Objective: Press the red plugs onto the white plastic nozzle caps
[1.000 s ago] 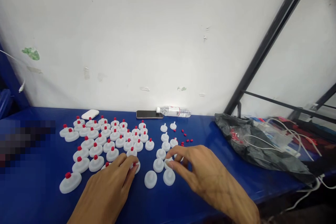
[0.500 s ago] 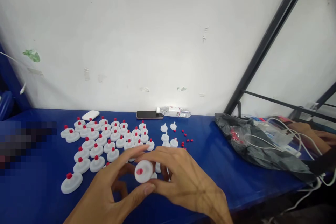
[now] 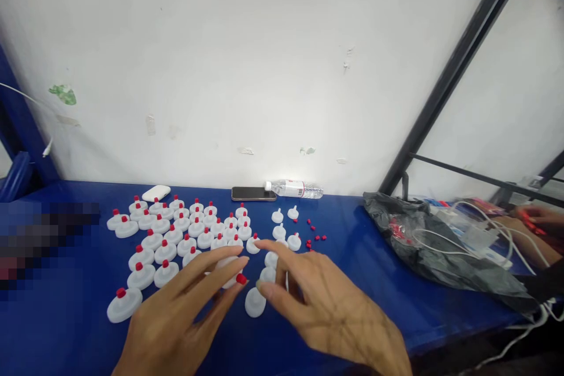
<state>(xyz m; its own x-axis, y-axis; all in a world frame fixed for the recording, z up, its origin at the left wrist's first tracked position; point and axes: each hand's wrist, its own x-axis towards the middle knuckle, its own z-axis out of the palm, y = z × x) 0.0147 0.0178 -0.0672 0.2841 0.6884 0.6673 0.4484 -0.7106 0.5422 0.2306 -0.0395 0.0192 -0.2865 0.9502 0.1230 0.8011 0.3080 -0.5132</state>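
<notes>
My left hand (image 3: 185,299) holds a white round spouted lid (image 3: 227,282) between thumb and fingers, partly hidden by them; its red tip cap (image 3: 241,278) points toward the right. Just right of it, my right hand (image 3: 326,305) is open, thumb and forefinger apart with nothing between them. Near its fingertips lie white lids without red caps (image 3: 255,303), some partly hidden by the hand. To the left, many white lids with red caps (image 3: 166,273) stand spout up on the blue table (image 3: 66,329). Small loose red caps (image 3: 317,238) are scattered behind my right hand.
Against the wall lie a phone (image 3: 253,194), a clear bottle (image 3: 295,188) on its side and a white oval object (image 3: 156,192). A dark plastic bag (image 3: 436,258) with cables lies at right, beside another person's hand (image 3: 544,220) holding red pieces.
My right hand has come away from the lid and moved slightly right, fingers opening. The lid stays in my left hand, now turned with its red tip rightward.
</notes>
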